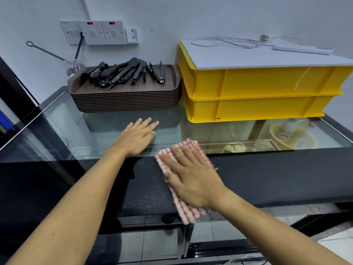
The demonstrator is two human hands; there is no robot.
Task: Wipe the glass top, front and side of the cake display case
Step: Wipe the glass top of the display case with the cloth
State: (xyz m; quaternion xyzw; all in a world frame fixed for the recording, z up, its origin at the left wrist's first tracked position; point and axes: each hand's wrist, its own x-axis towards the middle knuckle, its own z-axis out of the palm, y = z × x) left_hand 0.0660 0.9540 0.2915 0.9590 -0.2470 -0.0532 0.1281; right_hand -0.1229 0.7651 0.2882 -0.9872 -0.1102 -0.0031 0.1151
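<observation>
The cake display case has a glass top point(76, 131) with a black band point(277, 175) along its near edge. My right hand point(193, 175) lies flat, fingers straight, pressing a red-and-white checked cloth point(183, 209) onto that black band and the edge of the glass. The cloth's lower end hangs over the front edge. My left hand point(136, 137) rests flat on the glass top to the left of the cloth, fingers spread, holding nothing. Food and a yellow dish show through the glass on the right.
A stack of brown trays point(126, 100) carrying several black tongs point(124, 73) stands at the back of the glass top. Two stacked yellow crates point(257, 92) with a white board and a power strip point(301, 48) sit to its right. Wall sockets point(99, 32) are behind.
</observation>
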